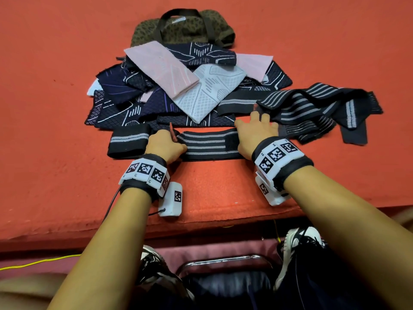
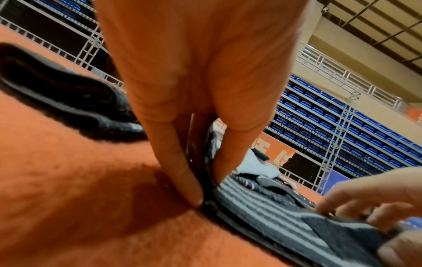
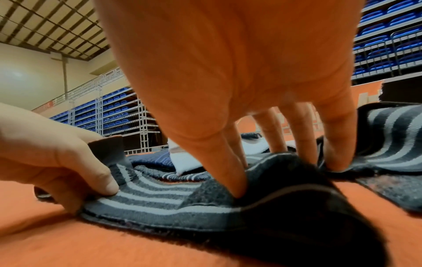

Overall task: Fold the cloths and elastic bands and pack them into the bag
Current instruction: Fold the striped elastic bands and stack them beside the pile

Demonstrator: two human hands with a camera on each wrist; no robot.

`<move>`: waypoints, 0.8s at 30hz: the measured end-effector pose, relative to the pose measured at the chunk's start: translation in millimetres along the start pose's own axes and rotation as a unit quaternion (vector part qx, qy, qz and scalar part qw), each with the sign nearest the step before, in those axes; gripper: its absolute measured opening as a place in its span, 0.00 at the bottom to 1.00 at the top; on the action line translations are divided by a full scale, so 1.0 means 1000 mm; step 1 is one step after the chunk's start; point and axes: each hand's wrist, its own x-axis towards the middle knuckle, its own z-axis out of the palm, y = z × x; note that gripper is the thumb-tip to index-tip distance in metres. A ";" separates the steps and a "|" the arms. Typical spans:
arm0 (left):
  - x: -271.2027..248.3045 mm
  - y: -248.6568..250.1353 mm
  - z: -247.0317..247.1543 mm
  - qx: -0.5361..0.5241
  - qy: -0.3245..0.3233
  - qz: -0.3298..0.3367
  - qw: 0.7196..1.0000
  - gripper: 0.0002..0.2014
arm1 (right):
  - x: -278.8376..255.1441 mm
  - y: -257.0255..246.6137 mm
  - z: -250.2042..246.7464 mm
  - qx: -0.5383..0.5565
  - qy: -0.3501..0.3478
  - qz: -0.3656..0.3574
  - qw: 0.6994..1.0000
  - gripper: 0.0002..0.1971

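Pinched between thumb and fingers of left hand (image 1: 166, 145): the left end of striped elastic band (image 1: 206, 145), lying flat on orange felt table (image 1: 55, 108). Right hand (image 1: 254, 133) presses band's right end, fingers straight and spread. Folded band (image 1: 128, 140) just left of the grip. Cloth pile (image 1: 178, 90) beyond; bag (image 1: 183, 27) behind that.

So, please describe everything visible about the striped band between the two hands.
The striped elastic band is black with grey lengthwise stripes and a fuzzy dark patch near its right end. It lies stretched across the orange table surface. The left hand pinches its left end; the right hand presses its right end.
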 end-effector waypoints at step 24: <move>0.010 0.006 -0.044 -0.270 0.159 0.060 0.948 0.13 | -0.013 -0.046 0.015 0.172 -0.050 -0.326 0.928 0.33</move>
